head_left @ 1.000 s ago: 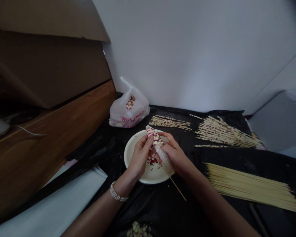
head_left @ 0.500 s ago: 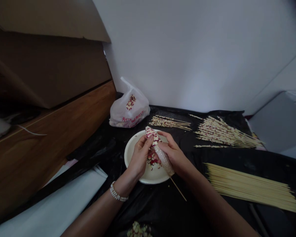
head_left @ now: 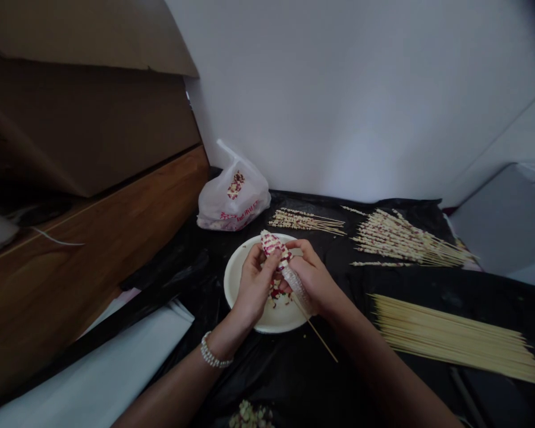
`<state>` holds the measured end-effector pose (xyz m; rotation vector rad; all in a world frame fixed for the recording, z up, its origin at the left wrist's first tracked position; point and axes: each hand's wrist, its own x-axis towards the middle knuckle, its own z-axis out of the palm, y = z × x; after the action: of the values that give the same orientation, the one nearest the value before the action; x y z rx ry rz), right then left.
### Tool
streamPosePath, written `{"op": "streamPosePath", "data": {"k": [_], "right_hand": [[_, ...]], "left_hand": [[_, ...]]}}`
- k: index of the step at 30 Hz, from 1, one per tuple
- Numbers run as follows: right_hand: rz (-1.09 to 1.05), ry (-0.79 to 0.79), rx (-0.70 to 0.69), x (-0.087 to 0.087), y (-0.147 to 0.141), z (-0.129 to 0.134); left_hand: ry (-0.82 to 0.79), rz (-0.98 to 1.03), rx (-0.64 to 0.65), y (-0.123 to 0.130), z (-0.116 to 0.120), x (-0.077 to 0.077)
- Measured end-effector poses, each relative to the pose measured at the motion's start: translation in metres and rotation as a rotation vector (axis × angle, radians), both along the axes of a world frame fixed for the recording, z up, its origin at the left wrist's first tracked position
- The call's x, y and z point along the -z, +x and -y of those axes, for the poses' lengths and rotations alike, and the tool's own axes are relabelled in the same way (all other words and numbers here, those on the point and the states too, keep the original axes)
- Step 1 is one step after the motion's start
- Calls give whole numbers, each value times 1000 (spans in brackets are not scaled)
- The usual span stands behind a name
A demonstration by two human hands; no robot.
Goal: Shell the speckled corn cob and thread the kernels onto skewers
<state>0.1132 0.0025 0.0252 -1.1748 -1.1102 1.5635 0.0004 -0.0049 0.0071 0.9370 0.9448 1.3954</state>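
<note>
Over a white bowl (head_left: 235, 285), both hands are closed around an ear of corn (head_left: 274, 246). Its upper part carries cream and purple kernels, while the lower part is a bare, pale cob. My left hand (head_left: 257, 276) wraps its left side, the thumb lying on the kernels. Against the right side, my right hand (head_left: 311, 273) grips where kernels meet bare cob; some of its fingers are hidden. A thin wooden skewer (head_left: 321, 340) sticks out below the cob, on the side towards me. Loose kernels (head_left: 280, 296) lie in the bowl.
Behind the bowl stands a white plastic bag (head_left: 236, 202). Skewers threaded with kernels lie in a small bundle (head_left: 305, 222) and a larger pile (head_left: 396, 241). Bare skewers (head_left: 455, 336) spread at the right on black plastic sheeting (head_left: 289, 380). A cardboard box (head_left: 93, 119) is at the left.
My right hand has shifted slightly and turned over the cob, covering more of its bare part. The corn has tilted a little, and my left hand still grips it.
</note>
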Motion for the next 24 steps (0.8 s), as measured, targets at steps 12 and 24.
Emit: {"op": "streamPosePath", "data": {"k": [12,24], "right_hand": [[-23,91,-42,-7,-1,-1],[323,567,83,2,8,-5]], "left_hand": [[135,-204,-216,-4,2,1],[1,-145,-332,-9,-8,5]]}}
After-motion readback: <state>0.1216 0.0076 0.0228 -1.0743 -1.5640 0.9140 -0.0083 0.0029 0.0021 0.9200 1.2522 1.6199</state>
